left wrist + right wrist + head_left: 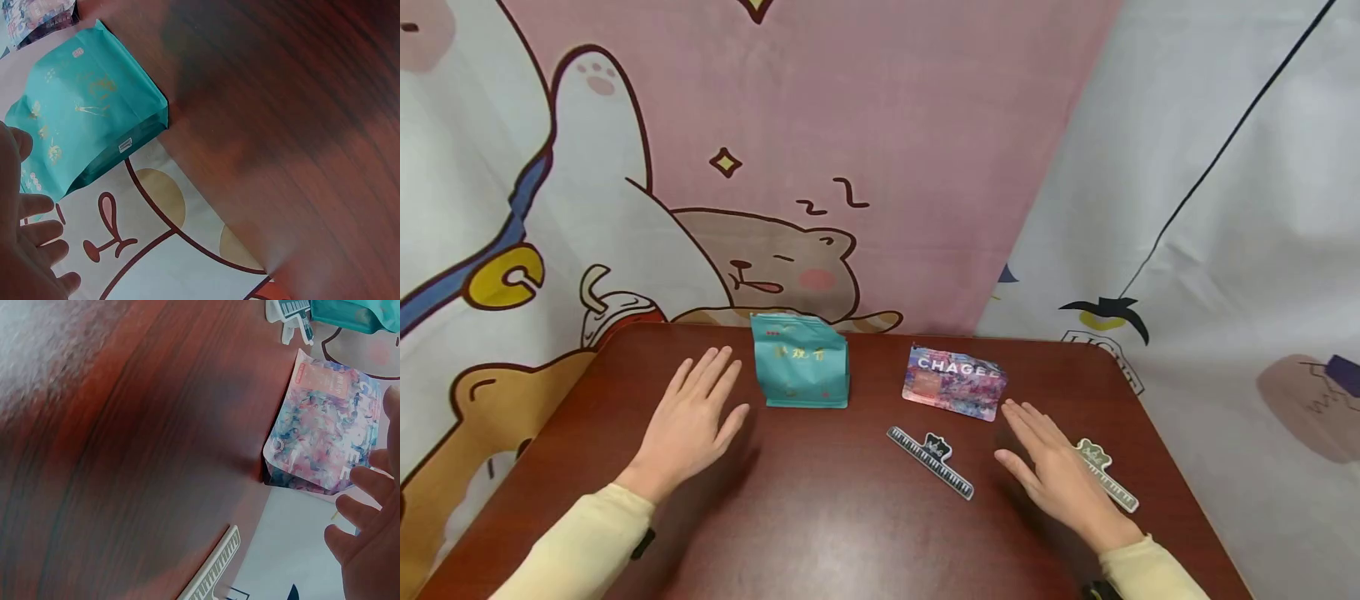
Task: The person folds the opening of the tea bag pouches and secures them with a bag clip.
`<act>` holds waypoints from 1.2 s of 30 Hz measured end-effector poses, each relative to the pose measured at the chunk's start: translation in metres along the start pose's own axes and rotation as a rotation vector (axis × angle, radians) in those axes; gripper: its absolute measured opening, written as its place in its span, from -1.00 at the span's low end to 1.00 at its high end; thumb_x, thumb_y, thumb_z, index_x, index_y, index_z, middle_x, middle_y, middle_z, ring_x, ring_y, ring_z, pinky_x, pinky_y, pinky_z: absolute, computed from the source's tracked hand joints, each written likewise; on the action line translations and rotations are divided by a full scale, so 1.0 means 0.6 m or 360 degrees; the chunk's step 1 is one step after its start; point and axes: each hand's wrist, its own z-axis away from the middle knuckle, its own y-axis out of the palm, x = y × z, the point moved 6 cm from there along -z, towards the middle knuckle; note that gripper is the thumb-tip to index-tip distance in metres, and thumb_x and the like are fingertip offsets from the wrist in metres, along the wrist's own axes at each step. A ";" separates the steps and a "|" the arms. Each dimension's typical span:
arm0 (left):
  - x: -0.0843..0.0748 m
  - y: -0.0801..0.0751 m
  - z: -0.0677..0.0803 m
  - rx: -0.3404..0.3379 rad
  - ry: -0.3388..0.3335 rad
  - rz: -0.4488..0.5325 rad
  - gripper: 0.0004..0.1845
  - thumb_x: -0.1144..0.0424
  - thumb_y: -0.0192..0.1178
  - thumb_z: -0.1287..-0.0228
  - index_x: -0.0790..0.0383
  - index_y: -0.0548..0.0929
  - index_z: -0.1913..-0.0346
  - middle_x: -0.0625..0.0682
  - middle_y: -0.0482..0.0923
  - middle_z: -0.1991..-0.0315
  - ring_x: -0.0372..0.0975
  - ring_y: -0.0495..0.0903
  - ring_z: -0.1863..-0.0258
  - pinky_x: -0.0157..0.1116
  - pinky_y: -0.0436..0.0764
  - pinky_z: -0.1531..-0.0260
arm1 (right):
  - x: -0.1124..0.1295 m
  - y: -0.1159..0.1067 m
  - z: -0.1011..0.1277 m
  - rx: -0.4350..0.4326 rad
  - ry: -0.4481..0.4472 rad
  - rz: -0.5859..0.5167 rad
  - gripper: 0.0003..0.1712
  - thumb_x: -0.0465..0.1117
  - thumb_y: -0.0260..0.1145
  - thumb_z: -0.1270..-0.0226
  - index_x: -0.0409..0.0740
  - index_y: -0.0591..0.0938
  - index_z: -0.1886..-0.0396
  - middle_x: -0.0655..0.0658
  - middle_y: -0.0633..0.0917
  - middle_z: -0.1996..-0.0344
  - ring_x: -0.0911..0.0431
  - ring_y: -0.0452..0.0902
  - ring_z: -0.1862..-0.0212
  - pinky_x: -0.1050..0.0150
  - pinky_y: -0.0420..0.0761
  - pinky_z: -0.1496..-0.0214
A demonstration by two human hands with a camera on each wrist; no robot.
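With fingers outstretched, both empty and well apart, the left hand is beside a standing teal bag on a brown table, the right hand near a colourful pouch and pale clip, apparently before any grasp, which would call for curling the fingers.

Head view bright; pale glare on tabletop (wrist views dimmer, softer).

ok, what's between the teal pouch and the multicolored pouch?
Only bare tabletop lies between the teal pouch and the multicolored pouch, as the head view shows.
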 end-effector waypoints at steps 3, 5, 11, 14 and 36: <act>-0.002 0.001 0.004 0.0012 0.0003 0.0005 -0.32 0.06 0.24 -0.32 0.45 0.50 -0.38 0.35 0.36 -0.46 0.19 0.28 -0.48 0.08 0.03 -0.57 | 0.002 0.003 -0.002 0.0004 0.0014 -0.0006 -0.23 0.01 0.41 -0.42 -0.16 0.43 -0.52 -0.28 0.50 -0.43 -0.26 0.35 -0.46 -0.17 0.39 -0.43; -0.002 0.001 0.007 0.0010 0.0001 0.0004 -0.32 0.06 0.24 -0.31 0.45 0.51 -0.37 0.35 0.36 -0.46 0.19 0.27 -0.48 0.08 0.02 -0.57 | 0.004 0.004 -0.005 0.0000 0.0018 -0.0016 -0.24 0.00 0.41 -0.42 -0.17 0.44 -0.51 -0.28 0.50 -0.42 -0.26 0.36 -0.45 -0.28 0.44 -0.32; -0.002 0.004 0.012 -0.0007 0.0001 0.0003 -0.33 0.08 0.23 -0.31 0.46 0.50 -0.37 0.35 0.36 -0.46 0.19 0.26 -0.49 0.07 0.02 -0.57 | 0.010 0.007 -0.011 -0.0028 0.0019 -0.0050 -0.28 -0.04 0.41 -0.43 -0.20 0.47 -0.48 -0.28 0.51 -0.41 -0.25 0.40 -0.43 -0.28 0.46 -0.31; -0.004 0.006 0.012 -0.0007 0.0013 0.0011 -0.33 0.08 0.23 -0.32 0.47 0.49 -0.37 0.35 0.35 -0.47 0.19 0.26 -0.49 0.05 0.00 -0.58 | 0.012 0.008 -0.015 -0.0031 0.0025 -0.0052 -0.29 -0.04 0.40 -0.43 -0.19 0.48 -0.48 -0.27 0.52 -0.41 -0.22 0.41 -0.43 -0.25 0.46 -0.30; -0.019 -0.009 -0.036 -0.0130 0.0136 0.0091 -0.37 0.14 0.20 -0.33 0.50 0.50 -0.34 0.37 0.39 -0.43 0.20 0.31 -0.47 0.09 0.09 -0.55 | 0.058 0.021 -0.075 -0.0080 -0.0029 -0.0399 -0.37 -0.17 0.36 -0.48 -0.21 0.48 -0.48 -0.27 0.54 -0.39 -0.25 0.46 -0.40 -0.24 0.46 -0.34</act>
